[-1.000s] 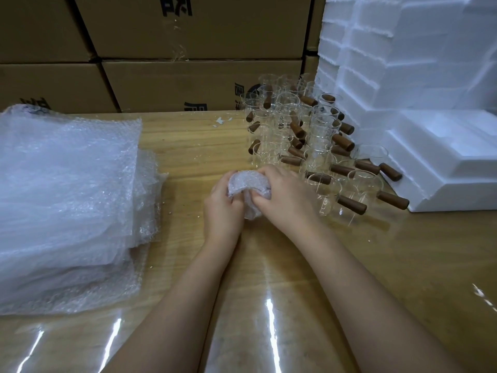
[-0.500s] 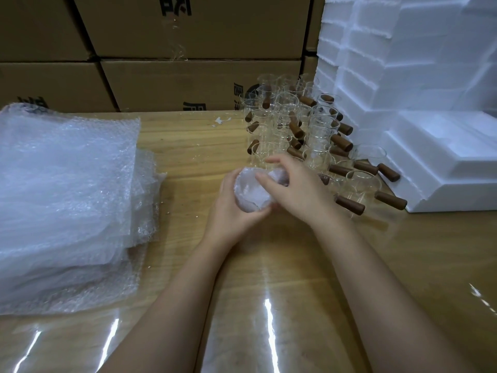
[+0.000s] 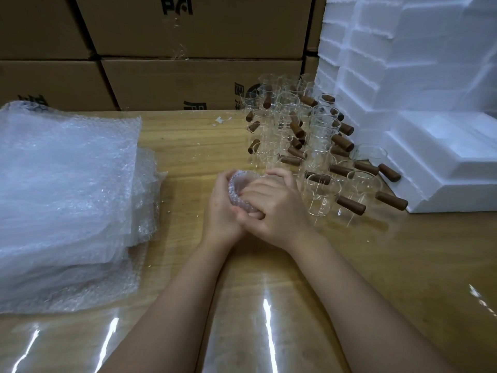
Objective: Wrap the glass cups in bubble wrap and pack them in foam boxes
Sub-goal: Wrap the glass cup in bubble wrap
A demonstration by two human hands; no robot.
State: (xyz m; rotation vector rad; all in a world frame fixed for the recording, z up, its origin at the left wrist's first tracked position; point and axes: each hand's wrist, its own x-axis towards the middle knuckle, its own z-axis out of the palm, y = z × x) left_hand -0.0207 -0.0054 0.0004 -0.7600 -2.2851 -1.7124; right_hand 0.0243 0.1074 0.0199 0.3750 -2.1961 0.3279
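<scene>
My grip: my left hand (image 3: pixel 219 211) and right hand (image 3: pixel 278 211) both clasp one bubble-wrapped glass cup (image 3: pixel 238 184).
Writing: black characters on brown cardboard boxes (image 3: pixel 172 84), cut off, unreadable.

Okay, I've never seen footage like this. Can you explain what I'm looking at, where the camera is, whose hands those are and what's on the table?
No machine here: a person works with two bare hands, and the one wide-angle camera sits on their head, looking forward and down, so both forearms reach in from the bottom. The left hand and right hand together grip a small bundle of clear bubble wrap, presumably with a cup inside. On the shiny wooden table, a thick stack of clear bubble wrap sheets lies at the left. Behind the hands stands a cluster of clear glass cups with brown wooden handles, unwrapped. At the right are white foam boxes, one lying open in front. Brown cardboard cartons line the back.
</scene>
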